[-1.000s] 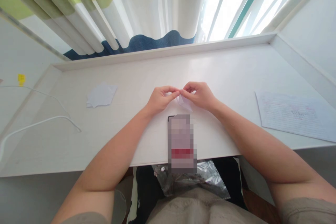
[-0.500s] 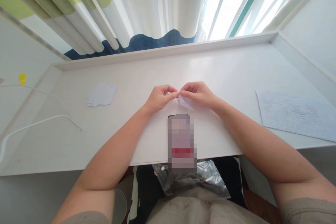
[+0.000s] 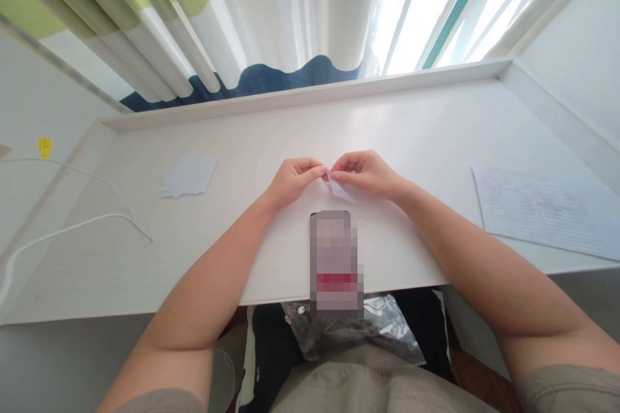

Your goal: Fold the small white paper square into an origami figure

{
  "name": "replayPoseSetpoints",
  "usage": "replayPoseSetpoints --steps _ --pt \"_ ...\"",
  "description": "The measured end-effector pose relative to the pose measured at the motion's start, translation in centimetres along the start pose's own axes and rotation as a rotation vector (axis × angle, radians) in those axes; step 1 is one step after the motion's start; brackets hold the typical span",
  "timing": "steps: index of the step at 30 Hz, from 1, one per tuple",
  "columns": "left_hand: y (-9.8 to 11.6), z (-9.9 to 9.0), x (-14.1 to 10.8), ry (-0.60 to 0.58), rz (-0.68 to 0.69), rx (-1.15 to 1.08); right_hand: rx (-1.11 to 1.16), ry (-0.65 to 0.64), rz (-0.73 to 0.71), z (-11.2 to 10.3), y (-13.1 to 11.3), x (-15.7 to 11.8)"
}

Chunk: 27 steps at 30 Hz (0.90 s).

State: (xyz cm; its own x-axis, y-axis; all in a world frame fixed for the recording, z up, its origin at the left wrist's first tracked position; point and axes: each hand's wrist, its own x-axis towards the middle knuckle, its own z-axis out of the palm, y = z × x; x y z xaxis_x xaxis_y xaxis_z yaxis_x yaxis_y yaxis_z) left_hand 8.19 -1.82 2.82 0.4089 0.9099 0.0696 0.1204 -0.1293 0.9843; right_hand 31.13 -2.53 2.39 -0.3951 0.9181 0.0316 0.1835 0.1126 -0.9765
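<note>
A small folded piece of white paper [image 3: 341, 190] hangs between my hands, above the white desk. My left hand [image 3: 296, 178] pinches its upper left edge between thumb and forefinger. From the other side, my right hand [image 3: 362, 173] grips the same paper with thumb and fingertips, close to the left fingertips. The paper's lower point slants down to the right. Just below the hands, a phone-shaped object [image 3: 332, 258] is blurred out by large pixels, so its face cannot be read.
White paper pieces [image 3: 191, 175] lie in a pile at the left. A lined, written sheet [image 3: 547, 213] rests at the right edge. A white cable [image 3: 87, 222] crosses the left side. Clear plastic [image 3: 358, 332] lies on my lap, and a curtain [image 3: 271, 19] hangs behind the desk [image 3: 194, 258].
My left fingertips have shifted very slightly away from the right ones along the paper's top edge. The paper stays between both hands; the view has barely moved.
</note>
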Motion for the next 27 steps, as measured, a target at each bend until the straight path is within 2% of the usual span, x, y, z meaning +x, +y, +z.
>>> replayPoseSetpoints --steps 8,16,27 --pt "-0.6 0.4 0.0 0.033 -0.005 0.027 0.023 0.031 -0.021 0.3 0.0 0.1" --pt "-0.7 0.0 0.2 -0.004 -0.019 -0.034 0.112 0.036 -0.014 0.4 0.0 0.0" --pt "-1.4 0.9 0.3 0.066 0.048 0.287 -0.072 0.058 -0.046 0.6 0.2 0.4"
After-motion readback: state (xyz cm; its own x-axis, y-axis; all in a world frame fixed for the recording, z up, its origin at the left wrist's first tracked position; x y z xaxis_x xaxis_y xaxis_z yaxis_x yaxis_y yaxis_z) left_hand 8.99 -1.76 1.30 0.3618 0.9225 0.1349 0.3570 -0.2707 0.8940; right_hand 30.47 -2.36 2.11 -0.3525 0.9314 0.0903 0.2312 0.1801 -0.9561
